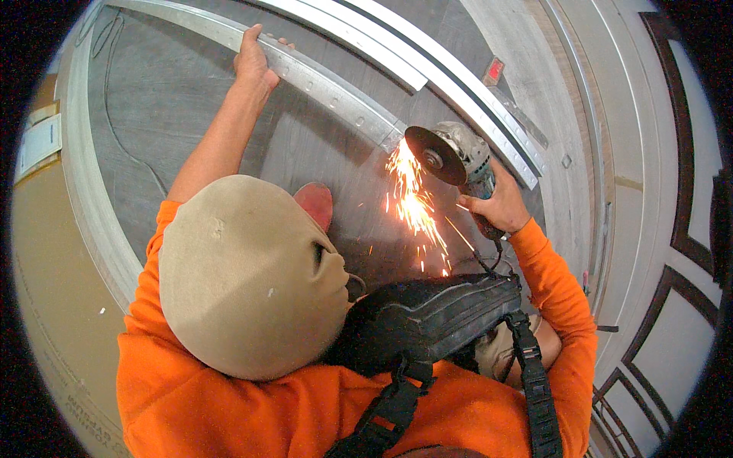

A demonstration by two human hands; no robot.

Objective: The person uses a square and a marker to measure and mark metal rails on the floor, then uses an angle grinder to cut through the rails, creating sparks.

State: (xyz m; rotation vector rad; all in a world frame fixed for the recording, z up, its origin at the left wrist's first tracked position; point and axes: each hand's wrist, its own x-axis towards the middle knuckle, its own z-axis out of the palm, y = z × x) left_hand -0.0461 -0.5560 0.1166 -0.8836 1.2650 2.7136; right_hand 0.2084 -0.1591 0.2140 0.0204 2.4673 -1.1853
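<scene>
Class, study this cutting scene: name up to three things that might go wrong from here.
1. The disc might bind and kick if the channel, gripped by the left hand, shifts.
2. Sparks stream toward the black bag and might scorch it.
3. The right hand holds the grinder bare, so stray sparks might burn it.

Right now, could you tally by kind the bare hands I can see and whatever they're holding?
Bare hands: 2 (left hand, right hand)
Angle grinder: 1, in the right hand
Long metal profile: 1, in the left hand
Total: 4
</scene>
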